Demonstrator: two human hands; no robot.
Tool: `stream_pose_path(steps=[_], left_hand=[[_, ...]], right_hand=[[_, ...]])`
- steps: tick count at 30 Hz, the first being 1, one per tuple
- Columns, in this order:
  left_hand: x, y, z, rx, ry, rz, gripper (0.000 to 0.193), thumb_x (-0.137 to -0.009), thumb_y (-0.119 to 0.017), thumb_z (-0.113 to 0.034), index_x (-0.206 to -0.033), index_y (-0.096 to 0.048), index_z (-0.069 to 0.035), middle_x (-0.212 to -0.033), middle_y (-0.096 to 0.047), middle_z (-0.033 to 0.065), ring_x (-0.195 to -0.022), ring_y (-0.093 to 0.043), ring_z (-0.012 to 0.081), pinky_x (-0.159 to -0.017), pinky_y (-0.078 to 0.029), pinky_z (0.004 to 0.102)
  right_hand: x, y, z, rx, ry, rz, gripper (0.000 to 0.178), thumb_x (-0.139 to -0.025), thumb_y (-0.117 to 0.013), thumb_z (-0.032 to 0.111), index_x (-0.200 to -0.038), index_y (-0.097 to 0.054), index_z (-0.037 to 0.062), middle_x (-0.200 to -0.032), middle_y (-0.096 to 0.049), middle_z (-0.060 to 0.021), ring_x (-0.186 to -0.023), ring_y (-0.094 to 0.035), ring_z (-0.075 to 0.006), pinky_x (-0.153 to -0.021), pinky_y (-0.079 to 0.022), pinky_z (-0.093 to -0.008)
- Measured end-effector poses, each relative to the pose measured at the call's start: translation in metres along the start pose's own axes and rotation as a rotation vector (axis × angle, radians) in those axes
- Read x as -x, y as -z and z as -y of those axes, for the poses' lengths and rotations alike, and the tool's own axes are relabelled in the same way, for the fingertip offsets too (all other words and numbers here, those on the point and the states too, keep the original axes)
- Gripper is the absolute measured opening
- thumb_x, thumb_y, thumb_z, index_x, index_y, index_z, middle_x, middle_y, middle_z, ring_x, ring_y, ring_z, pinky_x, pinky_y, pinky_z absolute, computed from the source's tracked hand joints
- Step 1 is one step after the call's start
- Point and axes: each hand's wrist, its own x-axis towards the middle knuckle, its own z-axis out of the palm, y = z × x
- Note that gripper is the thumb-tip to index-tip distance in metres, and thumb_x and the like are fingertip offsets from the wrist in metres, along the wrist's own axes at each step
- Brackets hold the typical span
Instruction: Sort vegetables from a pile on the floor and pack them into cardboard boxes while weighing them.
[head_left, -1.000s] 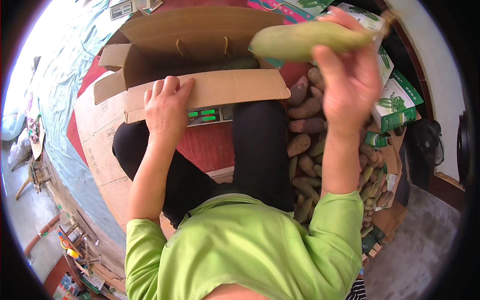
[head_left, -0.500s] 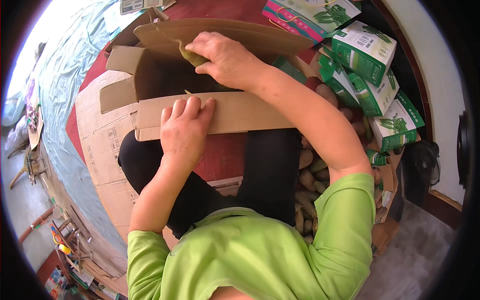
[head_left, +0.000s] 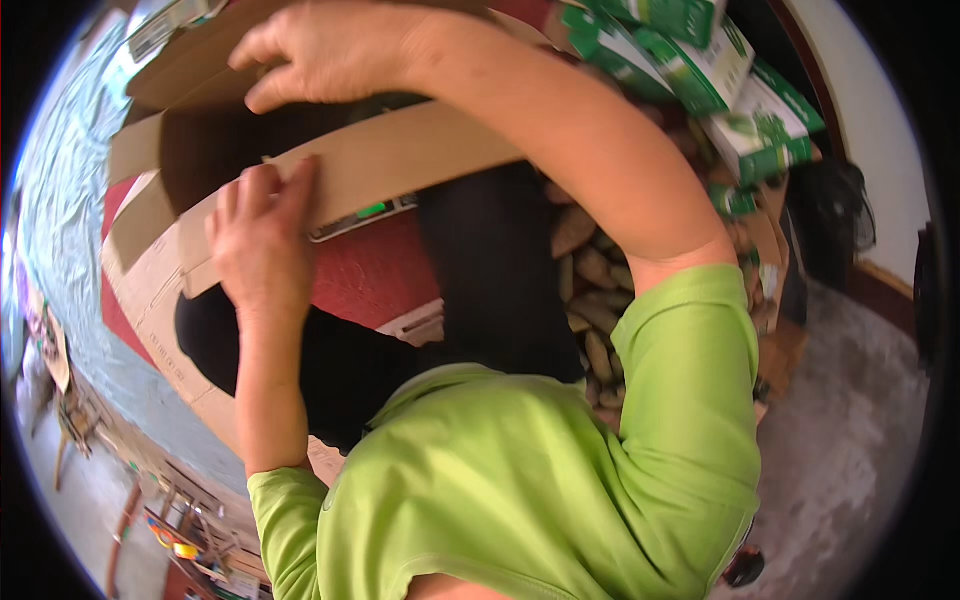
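Box (head_left: 190, 75): brown cardboard, open-topped, flaps stiff and flat; stands beyond the knees. Left hand (head_left: 262, 225): fingers bent over the upper edge of the long near flap (head_left: 410, 150), gripping it toward its left end. Right hand (head_left: 330, 50): spread, thumb apart from the fingers, above the box's opening near its far edge. Scale (head_left: 365, 215): lit green display, partly under the near flap's lower edge. Root vegetables (head_left: 598, 270): lumpy, tapered, heaped right of the knees. Sheet (head_left: 60, 190): pale blue, wrinkled, at far left.

The carton (head_left: 410, 150) is plain brown. The shirt (head_left: 500, 470) is lime green, the trousers (head_left: 490, 280) black. Boxes (head_left: 690, 75) are green and white.
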Motion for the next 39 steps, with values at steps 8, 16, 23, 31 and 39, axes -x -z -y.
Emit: stream_pose_path(steps=[8, 16, 23, 31, 39], left_hand=[[0.004, -0.005, 0.001, -0.016, 0.012, 0.015, 0.058, -0.064, -0.059, 0.008, -0.114, -0.066, -0.021, -0.098, -0.053, 0.0001, -0.091, -0.053, 0.0231, -0.083, -0.044, 0.0371], [0.002, -0.012, -0.001, -0.062, 0.012, -0.027, 0.065, -0.063, -0.057, 0.009, -0.118, -0.066, -0.025, -0.099, -0.055, 0.0004, -0.094, -0.054, 0.0241, -0.083, -0.044, 0.0362], [0.003, -0.019, 0.003, -0.077, 0.002, -0.062, 0.067, -0.062, -0.061, 0.01, -0.118, -0.066, -0.026, -0.095, -0.058, 0.0014, -0.092, -0.057, 0.0252, -0.08, -0.047, 0.0378], [0.003, -0.023, 0.006, -0.099, -0.014, -0.068, 0.07, -0.065, -0.054, 0.013, -0.122, -0.064, -0.026, -0.099, -0.059, 0.0031, -0.093, -0.058, 0.0243, -0.079, -0.05, 0.0376], [0.001, -0.024, 0.0, -0.111, -0.034, -0.135, 0.068, -0.062, -0.057, 0.011, -0.118, -0.067, -0.026, -0.094, -0.058, 0.0001, -0.089, -0.058, 0.0227, -0.074, -0.05, 0.0358]], right_hand=[[0.197, 0.086, 0.006, -0.527, -0.5, -0.451, 0.033, -0.092, -0.061, 0.008, -0.122, -0.055, -0.0035, -0.096, -0.061, -0.0022, -0.087, -0.056, -0.0075, -0.077, -0.047, -0.0214], [0.432, -0.04, -0.061, -0.091, -1.113, -0.62, 0.032, -0.084, -0.066, 0.013, -0.115, -0.061, 0.0059, -0.1, -0.068, -0.0151, -0.093, -0.065, -0.0265, -0.082, -0.051, -0.0353], [0.547, -0.199, -0.052, 0.046, -1.494, -0.08, 0.026, -0.077, -0.066, 0.018, -0.102, -0.066, 0.0094, -0.097, -0.065, -0.0155, -0.095, -0.062, -0.0329, -0.084, -0.05, -0.0431], [0.563, -0.216, -0.02, 0.207, -1.67, 0.212, 0.039, -0.076, -0.063, 0.01, -0.115, -0.059, 0.0163, -0.118, -0.055, -0.0075, -0.116, -0.049, -0.0288, -0.092, -0.048, -0.0428], [0.571, -0.213, -0.034, 0.204, -1.656, 0.511, 0.048, -0.079, -0.059, 0.011, -0.126, -0.05, 0.0161, -0.125, -0.051, -0.0058, -0.122, -0.046, -0.0262, -0.097, -0.041, -0.0514]])
